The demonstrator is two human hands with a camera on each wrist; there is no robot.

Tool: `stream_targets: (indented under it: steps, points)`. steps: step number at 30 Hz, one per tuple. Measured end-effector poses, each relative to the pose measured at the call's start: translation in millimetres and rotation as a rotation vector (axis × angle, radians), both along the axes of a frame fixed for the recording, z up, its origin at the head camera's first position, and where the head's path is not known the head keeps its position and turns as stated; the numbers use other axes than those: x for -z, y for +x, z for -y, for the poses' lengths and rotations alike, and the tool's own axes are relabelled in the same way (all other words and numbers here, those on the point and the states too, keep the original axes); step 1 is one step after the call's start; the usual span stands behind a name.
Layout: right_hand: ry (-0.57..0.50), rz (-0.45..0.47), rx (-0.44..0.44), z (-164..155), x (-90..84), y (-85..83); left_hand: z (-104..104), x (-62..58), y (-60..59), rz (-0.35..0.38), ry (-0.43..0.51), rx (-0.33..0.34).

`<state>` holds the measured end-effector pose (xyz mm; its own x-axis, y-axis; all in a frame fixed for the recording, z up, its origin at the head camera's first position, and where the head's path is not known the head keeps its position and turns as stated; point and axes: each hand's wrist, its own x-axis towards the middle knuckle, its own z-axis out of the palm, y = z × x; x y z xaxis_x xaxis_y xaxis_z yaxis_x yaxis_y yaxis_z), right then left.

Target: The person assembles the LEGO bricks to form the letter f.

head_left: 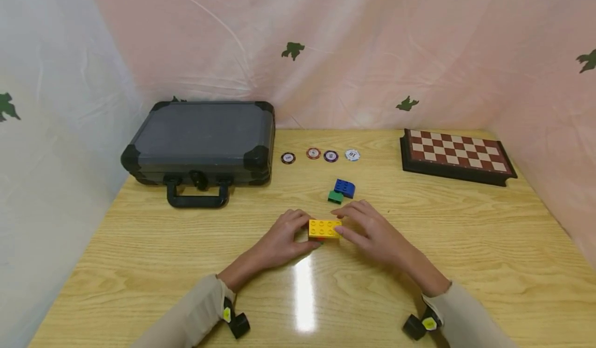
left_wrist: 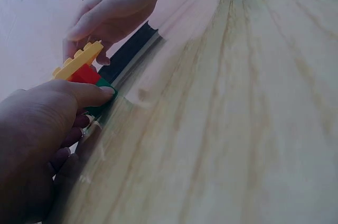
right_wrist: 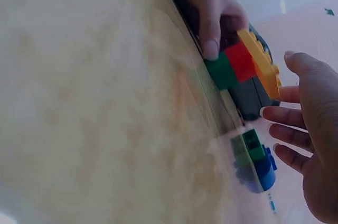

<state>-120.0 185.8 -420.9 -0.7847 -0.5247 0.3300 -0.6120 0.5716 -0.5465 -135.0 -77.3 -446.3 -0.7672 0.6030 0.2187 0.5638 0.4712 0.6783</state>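
A small stack of toy building bricks stands on the table in front of the person. On top lies a wide yellow brick (head_left: 323,228), over a red brick (right_wrist: 240,61) and a green brick (right_wrist: 222,73) at the bottom. My left hand (head_left: 284,240) pinches the stack from the left, its thumb against the green brick. My right hand (head_left: 379,237) is at the yellow brick's right end, thumb and fingers spread apart and relaxed. Beyond the hands, a blue brick (head_left: 345,187) and another green brick (head_left: 334,197) lie together.
A grey hard case (head_left: 205,131) with its handle (head_left: 197,201) facing front stands at back left. Several poker chips, including a white chip (head_left: 352,155) and a red chip (head_left: 313,153), lie in a row. A checkered board box (head_left: 458,154) sits at back right.
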Motion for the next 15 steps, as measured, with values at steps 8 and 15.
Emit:
stream_targets:
  steps: [8, 15]
  points:
    - [-0.062, -0.03, 0.087, -7.2, 7.8, -22.9, -0.3, 1.1, 0.2, -0.009, 0.003, -0.004]
    - [-0.043, -0.063, 0.137, -7.5, 15.6, -36.4, -0.7, 1.9, 0.2, -0.022, 0.015, -0.004]
